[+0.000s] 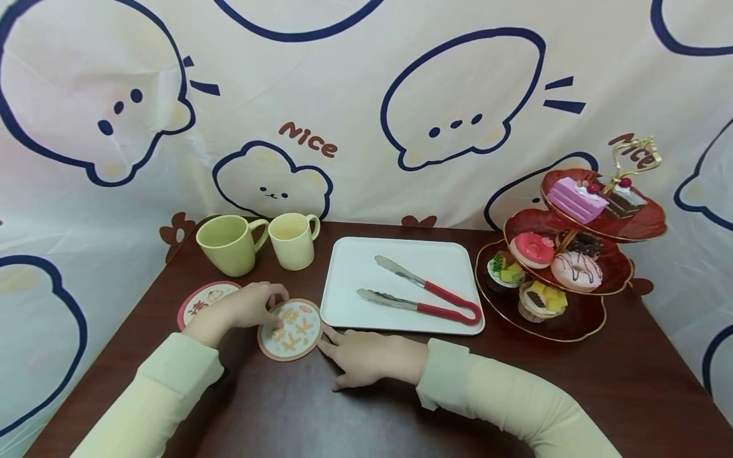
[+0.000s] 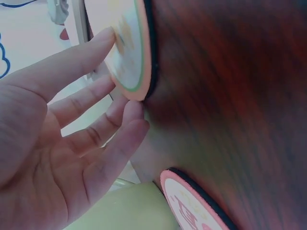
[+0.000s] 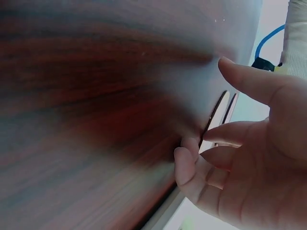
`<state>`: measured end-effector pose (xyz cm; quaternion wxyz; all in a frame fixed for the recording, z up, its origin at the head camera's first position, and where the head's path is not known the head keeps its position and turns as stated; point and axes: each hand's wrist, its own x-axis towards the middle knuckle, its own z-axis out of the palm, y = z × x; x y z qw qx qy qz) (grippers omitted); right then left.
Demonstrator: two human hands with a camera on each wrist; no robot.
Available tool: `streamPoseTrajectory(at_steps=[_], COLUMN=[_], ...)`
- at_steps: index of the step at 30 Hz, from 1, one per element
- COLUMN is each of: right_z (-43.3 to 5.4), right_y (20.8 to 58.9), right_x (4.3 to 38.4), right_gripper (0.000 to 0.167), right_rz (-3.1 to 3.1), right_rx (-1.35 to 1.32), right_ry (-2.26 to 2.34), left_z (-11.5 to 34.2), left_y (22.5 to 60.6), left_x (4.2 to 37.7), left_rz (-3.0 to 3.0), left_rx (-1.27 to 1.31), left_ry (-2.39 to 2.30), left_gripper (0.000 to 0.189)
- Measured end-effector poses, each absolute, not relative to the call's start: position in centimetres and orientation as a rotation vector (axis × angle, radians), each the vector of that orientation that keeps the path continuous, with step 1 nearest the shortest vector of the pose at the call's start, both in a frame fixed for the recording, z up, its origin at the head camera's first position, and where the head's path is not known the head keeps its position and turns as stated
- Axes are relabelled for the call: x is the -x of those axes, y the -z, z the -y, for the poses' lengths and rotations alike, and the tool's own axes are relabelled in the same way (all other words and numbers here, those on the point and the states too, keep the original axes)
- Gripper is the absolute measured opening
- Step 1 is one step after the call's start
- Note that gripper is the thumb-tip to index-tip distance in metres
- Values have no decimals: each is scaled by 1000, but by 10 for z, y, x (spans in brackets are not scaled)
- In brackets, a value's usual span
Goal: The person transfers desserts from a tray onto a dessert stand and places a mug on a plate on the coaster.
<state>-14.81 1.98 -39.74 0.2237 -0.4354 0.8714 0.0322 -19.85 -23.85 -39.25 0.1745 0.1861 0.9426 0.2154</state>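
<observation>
Your left hand (image 1: 247,306), relaxed; right hand (image 1: 363,357), extended | orange-rimmed coaster (image 1: 298,331) between them | risk: uneven pushing may skew it

A thin round coaster (image 1: 292,332) lies flat and face up on the table (image 1: 298,413), just beside the near left corner of the tray (image 1: 348,283). Its pale face bears yellow-orange characters, ringed by a fine green line inside an orange border; its edge shows a dark bottom layer.
</observation>
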Motion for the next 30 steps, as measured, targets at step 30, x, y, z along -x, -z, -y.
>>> streamPoseTrajectory(at_steps=[30], right_z=[-78], right_y=[400], right_x=[140], right_gripper=[73], right_rz=[-2360], right_rx=[1222], right_ry=[161], left_z=[223], left_y=[394], left_x=[141], left_rz=[-2509], left_rx=[-587], left_ry=[-843], left_gripper=[57])
